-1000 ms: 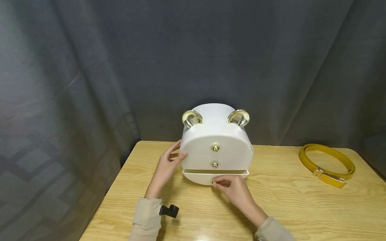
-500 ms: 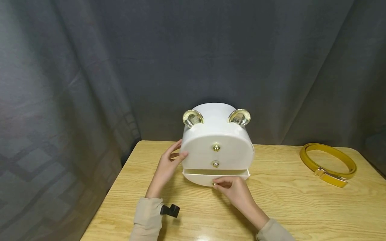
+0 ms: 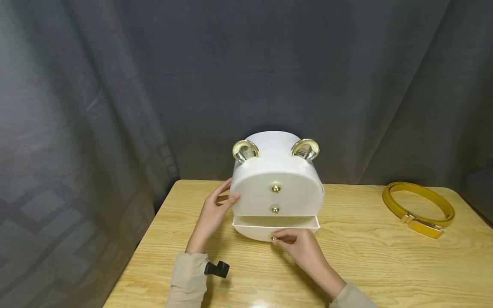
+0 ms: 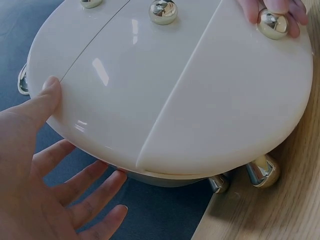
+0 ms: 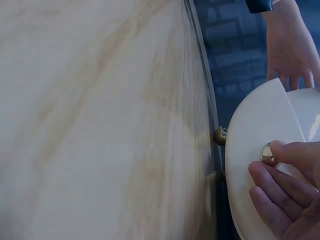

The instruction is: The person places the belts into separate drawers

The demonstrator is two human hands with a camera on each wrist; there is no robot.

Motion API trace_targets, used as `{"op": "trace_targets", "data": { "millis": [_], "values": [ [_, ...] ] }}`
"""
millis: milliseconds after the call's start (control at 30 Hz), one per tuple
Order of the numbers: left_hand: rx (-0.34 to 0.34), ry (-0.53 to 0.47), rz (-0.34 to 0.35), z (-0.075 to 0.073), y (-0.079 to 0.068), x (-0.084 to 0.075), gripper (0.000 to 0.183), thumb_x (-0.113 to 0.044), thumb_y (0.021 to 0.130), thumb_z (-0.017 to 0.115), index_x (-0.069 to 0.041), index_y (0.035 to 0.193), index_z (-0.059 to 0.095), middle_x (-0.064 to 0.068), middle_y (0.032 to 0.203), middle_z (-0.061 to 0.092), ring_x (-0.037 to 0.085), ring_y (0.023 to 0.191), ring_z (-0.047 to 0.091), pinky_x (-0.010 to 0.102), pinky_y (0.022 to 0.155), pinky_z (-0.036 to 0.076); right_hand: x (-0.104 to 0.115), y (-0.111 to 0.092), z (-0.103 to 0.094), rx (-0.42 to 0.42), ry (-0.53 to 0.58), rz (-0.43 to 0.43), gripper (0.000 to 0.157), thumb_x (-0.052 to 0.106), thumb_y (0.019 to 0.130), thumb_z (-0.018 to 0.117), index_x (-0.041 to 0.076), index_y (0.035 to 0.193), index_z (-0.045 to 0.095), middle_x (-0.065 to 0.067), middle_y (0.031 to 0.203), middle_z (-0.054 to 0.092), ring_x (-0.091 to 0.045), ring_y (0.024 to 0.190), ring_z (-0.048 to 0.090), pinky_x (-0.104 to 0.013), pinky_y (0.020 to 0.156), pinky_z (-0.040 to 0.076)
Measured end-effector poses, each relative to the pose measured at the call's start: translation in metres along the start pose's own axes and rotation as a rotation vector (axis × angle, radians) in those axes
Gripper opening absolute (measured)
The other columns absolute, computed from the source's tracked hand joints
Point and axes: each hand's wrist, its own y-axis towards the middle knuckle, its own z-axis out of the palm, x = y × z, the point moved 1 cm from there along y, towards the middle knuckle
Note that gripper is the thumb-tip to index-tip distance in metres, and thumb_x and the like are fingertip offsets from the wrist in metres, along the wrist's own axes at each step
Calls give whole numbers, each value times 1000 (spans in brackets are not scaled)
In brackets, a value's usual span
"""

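A glossy white rounded drawer box (image 3: 275,149) with gold ears stands on the table, its front showing three gold knobs. My left hand (image 3: 215,209) rests against its left side. In the left wrist view that hand's thumb (image 4: 47,95) presses the front near a drawer seam, while its spread, fairly straight fingers lie at the side. At the bottom, my right hand (image 3: 300,246) pinches the lowest drawer knob (image 5: 269,154) between thumb and fingers. The bottom drawer (image 3: 250,232) is pulled partly out, a strip of its pale interior showing above the drawer front.
A coiled yellow belt (image 3: 420,205) with a gold buckle lies at the right of the wooden table (image 3: 366,261). Dark grey curtains (image 3: 327,68) hang behind and to the left. A black strap piece (image 3: 217,269) juts from the left sleeve.
The bottom drawer has slid further out toward me, widening its gap, as my right hand draws back with the knob. My left hand has stayed in place on the box.
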Motion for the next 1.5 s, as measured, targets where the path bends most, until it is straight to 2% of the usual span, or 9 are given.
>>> {"op": "trace_targets", "data": {
  "millis": [133, 367, 600, 1000, 1500],
  "values": [
    [-1, 2, -6, 0, -1, 0, 56, -28, 95, 69, -20, 148, 49, 11, 141, 53, 36, 115, 59, 46, 90, 52, 2, -2, -1, 6, 15, -14, 15, -1, 78, 81, 7, 91, 79, -5, 91, 76, -11, 78, 72, -22, 71, 56],
    [-2, 13, -1, -1, -2, -1, 57, -29, 96, 68, -18, 148, 48, 13, 141, 53, 36, 115, 60, 46, 90, 52, 5, -8, 0, 15, 16, 10, 16, -2, 78, 81, 8, 90, 79, -4, 92, 76, -11, 80, 71, -21, 73, 55],
    [9, 17, 4, -1, -2, 0, 57, -28, 96, 68, -19, 149, 48, 12, 142, 52, 35, 115, 59, 46, 89, 52, 5, -12, 0, 19, 19, -41, 15, -1, 78, 81, 7, 91, 79, -4, 91, 76, -12, 82, 71, -23, 73, 56],
    [12, 11, 4, -1, -1, 0, 57, -28, 97, 67, -20, 149, 47, 12, 142, 52, 36, 116, 59, 47, 90, 52, 9, -20, 1, 11, -37, -14, 16, 2, 77, 82, 12, 89, 80, 0, 89, 76, -10, 80, 71, -22, 72, 56],
    [10, 28, 0, 0, -3, -2, 57, -31, 96, 67, -22, 149, 47, 11, 142, 52, 34, 115, 59, 47, 89, 52, 14, -30, 1, 19, -9, -4, 13, 2, 79, 82, 10, 89, 80, -1, 90, 76, -10, 81, 71, -22, 72, 56]
  ]
}}
